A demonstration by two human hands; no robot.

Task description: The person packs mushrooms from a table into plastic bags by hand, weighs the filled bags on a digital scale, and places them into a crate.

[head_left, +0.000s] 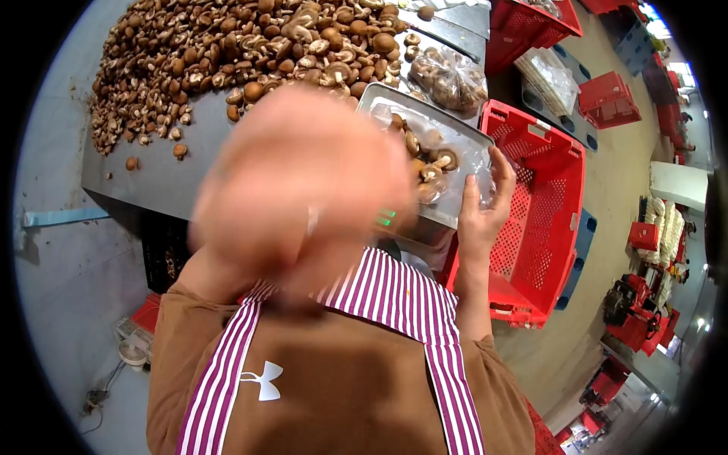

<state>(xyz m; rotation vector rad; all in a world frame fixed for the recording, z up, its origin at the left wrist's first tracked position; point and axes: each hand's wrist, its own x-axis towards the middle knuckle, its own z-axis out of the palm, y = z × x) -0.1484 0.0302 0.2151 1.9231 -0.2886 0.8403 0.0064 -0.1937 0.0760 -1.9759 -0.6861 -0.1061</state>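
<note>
My left hand is a large blur close to the camera, in front of the table's front edge; its fingers are smeared by motion. At the right side of a metal tray, my right hand has its thumb and fingers apart, touching the tray's edge and the plastic. On the tray lies a clear plastic bag with several brown mushrooms in or on it. A big heap of mushrooms covers the back of the grey table.
A filled plastic bag lies behind the tray. Right of the table stands a red crate, with another red crate behind it. Farther right are a red basket and blue pallets on the floor.
</note>
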